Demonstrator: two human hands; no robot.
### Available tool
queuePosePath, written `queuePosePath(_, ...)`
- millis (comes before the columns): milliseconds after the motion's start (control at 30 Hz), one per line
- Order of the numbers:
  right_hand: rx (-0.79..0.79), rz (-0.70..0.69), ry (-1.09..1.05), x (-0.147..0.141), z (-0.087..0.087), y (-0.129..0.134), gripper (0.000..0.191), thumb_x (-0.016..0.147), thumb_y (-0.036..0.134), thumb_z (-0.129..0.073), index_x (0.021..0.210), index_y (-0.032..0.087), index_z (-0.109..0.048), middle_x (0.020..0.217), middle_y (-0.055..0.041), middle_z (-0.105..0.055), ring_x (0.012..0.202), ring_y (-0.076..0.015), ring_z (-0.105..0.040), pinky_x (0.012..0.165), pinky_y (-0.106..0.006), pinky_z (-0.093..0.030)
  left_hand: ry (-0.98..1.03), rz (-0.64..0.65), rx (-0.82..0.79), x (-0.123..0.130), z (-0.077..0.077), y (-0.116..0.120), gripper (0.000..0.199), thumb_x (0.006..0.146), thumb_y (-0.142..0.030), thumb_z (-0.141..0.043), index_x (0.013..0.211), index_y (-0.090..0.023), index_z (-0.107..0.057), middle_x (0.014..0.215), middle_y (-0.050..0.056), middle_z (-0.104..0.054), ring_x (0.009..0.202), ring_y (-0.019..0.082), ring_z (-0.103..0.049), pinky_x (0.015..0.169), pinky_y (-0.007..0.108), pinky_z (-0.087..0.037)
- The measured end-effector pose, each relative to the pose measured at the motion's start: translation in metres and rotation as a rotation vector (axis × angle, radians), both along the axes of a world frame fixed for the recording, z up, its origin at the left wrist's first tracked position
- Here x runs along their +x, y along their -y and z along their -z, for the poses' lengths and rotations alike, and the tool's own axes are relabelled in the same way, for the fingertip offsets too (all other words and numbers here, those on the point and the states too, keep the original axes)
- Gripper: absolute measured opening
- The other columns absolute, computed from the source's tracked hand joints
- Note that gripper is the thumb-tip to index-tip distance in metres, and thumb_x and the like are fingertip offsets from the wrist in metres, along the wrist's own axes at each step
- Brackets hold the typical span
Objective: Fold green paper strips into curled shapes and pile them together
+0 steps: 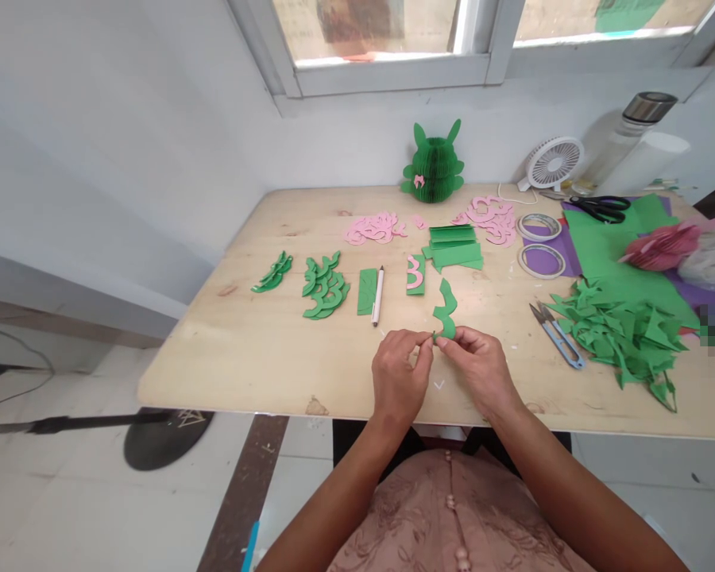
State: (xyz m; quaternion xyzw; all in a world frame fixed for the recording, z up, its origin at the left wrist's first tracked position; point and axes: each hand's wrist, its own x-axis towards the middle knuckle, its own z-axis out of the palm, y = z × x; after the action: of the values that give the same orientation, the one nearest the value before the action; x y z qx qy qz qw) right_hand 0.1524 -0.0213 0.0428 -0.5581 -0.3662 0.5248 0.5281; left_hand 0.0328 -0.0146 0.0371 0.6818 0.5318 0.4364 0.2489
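My right hand [481, 367] is closed in a pinch on the lower end of a wavy green paper cutout [448, 300], which stands up from the fingers. My left hand [400, 373] meets it from the left, thumb and index finger pinched at a small green paper end beside the right fingertips. Whether that end belongs to the same cutout is hidden by the fingers. Just beyond lie a green paper strip [418, 287] with a pink scalloped template [413, 272] on it, a white pen [378, 295] and a green paper rectangle [366, 291].
Stacked green cutouts [326, 287] and a smaller pile [274, 272] lie left. Blue-handled thread snips [557, 335] and green scraps [625, 330] lie right. Behind are pink scraps [372, 228], tape rolls [541, 260], black scissors [599, 208], a fan [554, 163] and a green honeycomb-paper figure [434, 168].
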Motion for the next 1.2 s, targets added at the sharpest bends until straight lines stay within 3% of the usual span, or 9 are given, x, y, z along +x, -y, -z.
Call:
queuePosePath(267, -0.04, -0.008, -0.075, 0.0012, 0.0023, 0.0004, 0.015, 0.062, 0.032, -0.073, 0.066, 0.019, -0.068, 0.065, 0.0013, -0.065, 0.062, -0.0117, -0.053, 0.062, -0.025, -0.04, 0.254, -0.018, -0.267, -0.0014, -0.0012, -0.0028, 0.013, 0.077, -0.022, -0.057, 0.075, -0.018, -0.069, 0.077, 0.003, -0.07, 0.075, 0.016, -0.063, 0.074, 0.028, -0.047)
queuePosePath(467, -0.054, 0.001, -0.138, 0.0032, 0.0027, -0.002, 0.017, 0.061, 0.032, -0.075, 0.066, 0.019, -0.067, 0.065, 0.0027, -0.065, 0.059, -0.0092, -0.051, 0.062, -0.023, -0.039, 0.435, 0.002, -0.403, -0.0023, 0.0001, -0.0073, 0.016, 0.075, -0.027, -0.059, 0.08, -0.015, -0.069, 0.076, 0.004, -0.071, 0.068, 0.015, -0.062, 0.064, 0.026, -0.048)
queuePosePath(700, -0.028, -0.001, -0.103, 0.0041, 0.0037, -0.002, 0.014, 0.065, 0.032, -0.073, 0.067, 0.019, -0.067, 0.065, 0.004, -0.064, 0.061, -0.0089, -0.051, 0.061, -0.022, -0.038, 0.114, -0.061, -0.071, -0.0037, -0.0055, -0.0014, 0.01, 0.076, -0.025, -0.06, 0.082, -0.018, -0.064, 0.083, 0.005, -0.068, 0.083, 0.018, -0.062, 0.077, 0.032, -0.047)
queuePosePath(1200, -0.012, -0.01, 0.024, 0.0038, 0.0023, -0.0005, 0.018, 0.065, 0.035, -0.071, 0.069, 0.018, -0.068, 0.066, 0.0005, -0.065, 0.06, -0.0118, -0.053, 0.059, -0.025, -0.04, 0.175, -0.025, -0.208, -0.004, -0.0049, -0.0057, 0.009, 0.075, -0.021, -0.059, 0.077, -0.019, -0.067, 0.079, 0.003, -0.07, 0.076, 0.016, -0.063, 0.073, 0.029, -0.049)
